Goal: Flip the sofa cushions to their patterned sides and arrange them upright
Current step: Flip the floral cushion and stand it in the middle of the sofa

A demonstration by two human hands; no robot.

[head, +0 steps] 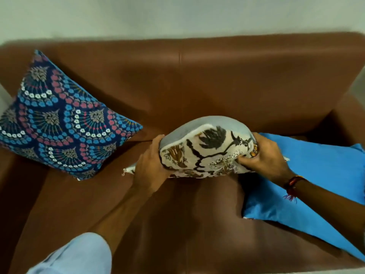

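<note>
A cream cushion (205,151) with dark branch and bird prints is held above the middle of the brown sofa seat (177,214); its plain grey side faces the backrest. My left hand (148,165) grips its left edge and my right hand (266,157) grips its right edge. A navy cushion (59,123) with a blue and pink fan pattern leans upright in the sofa's left corner, pattern facing me. A plain blue cushion (316,186) lies flat on the right of the seat, partly under my right forearm.
The brown leather backrest (197,76) runs across the view, with a pale wall (177,14) behind it. The sofa's right armrest (353,115) stands beside the blue cushion. A red thread band circles my right wrist (292,184).
</note>
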